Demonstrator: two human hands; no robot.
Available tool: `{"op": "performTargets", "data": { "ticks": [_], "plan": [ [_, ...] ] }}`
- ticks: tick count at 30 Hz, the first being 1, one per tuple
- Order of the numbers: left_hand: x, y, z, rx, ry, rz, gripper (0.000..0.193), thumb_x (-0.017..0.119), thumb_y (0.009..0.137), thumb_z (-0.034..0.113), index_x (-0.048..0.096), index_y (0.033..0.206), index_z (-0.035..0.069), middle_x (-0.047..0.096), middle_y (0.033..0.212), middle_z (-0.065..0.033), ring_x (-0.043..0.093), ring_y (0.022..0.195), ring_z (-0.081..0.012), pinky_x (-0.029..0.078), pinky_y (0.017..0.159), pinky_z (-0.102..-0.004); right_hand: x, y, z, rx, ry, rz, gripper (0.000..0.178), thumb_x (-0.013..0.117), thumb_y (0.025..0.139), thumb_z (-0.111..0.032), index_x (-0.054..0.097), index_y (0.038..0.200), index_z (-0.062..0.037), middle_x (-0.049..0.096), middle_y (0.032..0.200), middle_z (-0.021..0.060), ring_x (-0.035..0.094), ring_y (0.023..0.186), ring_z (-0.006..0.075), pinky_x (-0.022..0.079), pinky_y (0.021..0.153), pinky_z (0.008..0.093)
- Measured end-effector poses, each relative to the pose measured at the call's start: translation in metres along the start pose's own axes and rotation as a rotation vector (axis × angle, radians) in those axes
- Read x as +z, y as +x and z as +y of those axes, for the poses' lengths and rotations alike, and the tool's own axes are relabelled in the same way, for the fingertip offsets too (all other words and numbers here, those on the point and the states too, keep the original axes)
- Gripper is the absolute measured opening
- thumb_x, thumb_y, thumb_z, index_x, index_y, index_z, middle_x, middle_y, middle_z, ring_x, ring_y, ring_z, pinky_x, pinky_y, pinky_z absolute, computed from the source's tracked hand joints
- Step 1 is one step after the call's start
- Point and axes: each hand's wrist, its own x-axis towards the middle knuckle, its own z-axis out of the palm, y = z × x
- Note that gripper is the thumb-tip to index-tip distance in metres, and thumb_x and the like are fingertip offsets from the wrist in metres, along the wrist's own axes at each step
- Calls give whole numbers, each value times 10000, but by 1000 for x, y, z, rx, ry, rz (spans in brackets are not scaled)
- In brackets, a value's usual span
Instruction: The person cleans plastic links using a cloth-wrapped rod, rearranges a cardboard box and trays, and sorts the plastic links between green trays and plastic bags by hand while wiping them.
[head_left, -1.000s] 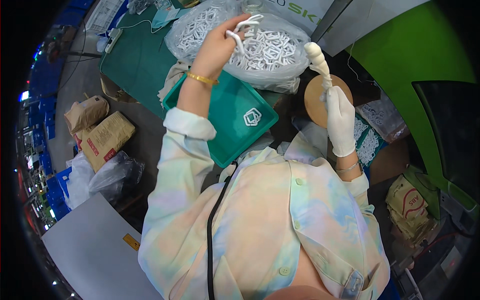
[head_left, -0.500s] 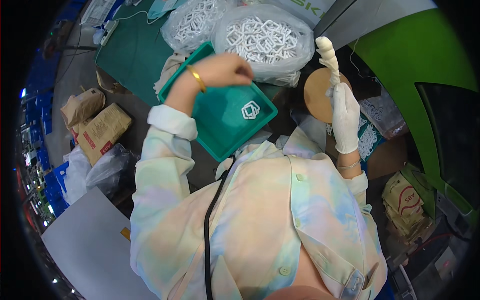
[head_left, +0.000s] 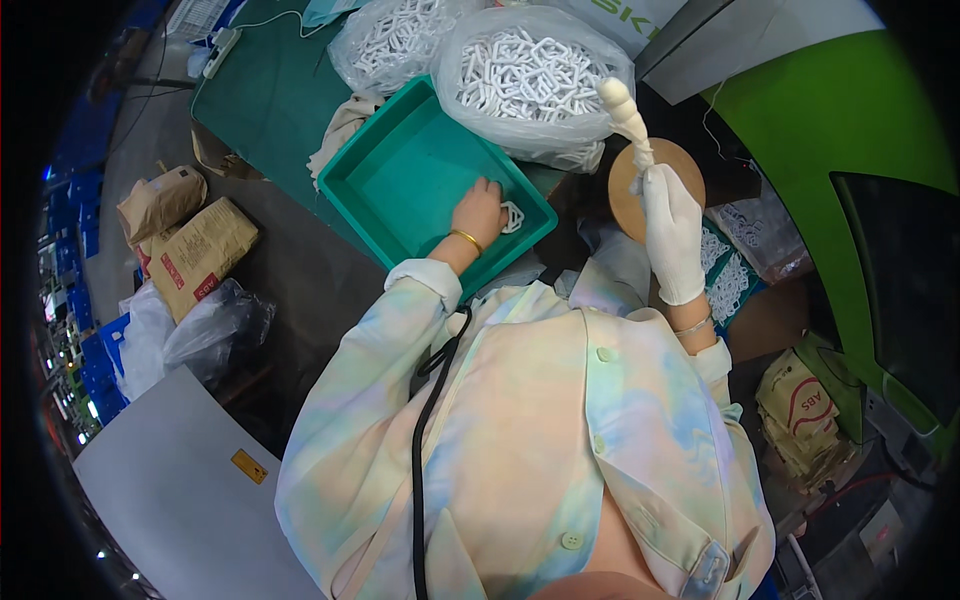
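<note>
Inside the green tray, my bare left hand is lowered to the right part of the floor. Its fingers are curled down at a few small white angular plastic rings, partly covered by the hand; the fingertips are closed at their edge. Held up to the right, my right hand wears a white knit glove and grips the lower end of a cream, lumpy, stick-like object with a rounded tip. What this object is cannot be made out.
Two clear bags full of white rings stand behind the tray on a green table. A round brown disc lies behind my right hand. More white pieces sit at the right. Paper sacks lie on the left.
My left hand has come down from above the tray's far part to the rings on its floor. My right hand has shifted slightly left, and the cream object leans more to the left.
</note>
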Motion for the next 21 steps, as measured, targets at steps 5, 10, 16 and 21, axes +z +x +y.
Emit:
{"op": "performTargets", "data": {
  "ticks": [5,10,16,21],
  "plan": [
    [-52,4,9,-95,-275,-182,264,692,828,119,584,1053,35,650,1023,-135,660,905,-309,547,772,-399,1,-4,6,11,-31,-27,327,453,1046,-235,591,862,-3,520,716,85,488,644,171,397,618,317],
    [-110,8,52,-33,-1191,-177,294,515,993,45,533,1284,11,635,1109,-61,629,1018,-127,519,889,-293,8,-7,3,77,-41,-82,327,447,1040,-238,590,861,-5,586,753,159,589,675,292,460,646,372],
    [-136,24,104,121,-1101,45,285,464,1022,42,496,1302,3,602,1204,-79,610,1095,-173,497,968,-317,23,-12,-13,-9,63,-105,291,459,1041,-200,571,876,12,532,732,99,494,686,154,431,670,311],
    [-143,22,130,65,-1461,104,262,387,1034,26,500,1268,-4,606,1215,-108,616,1106,-212,496,1004,-365,19,-13,-7,-62,-20,-93,252,489,1018,-182,578,900,22,559,779,132,538,683,170,437,660,317]
  ]
}}
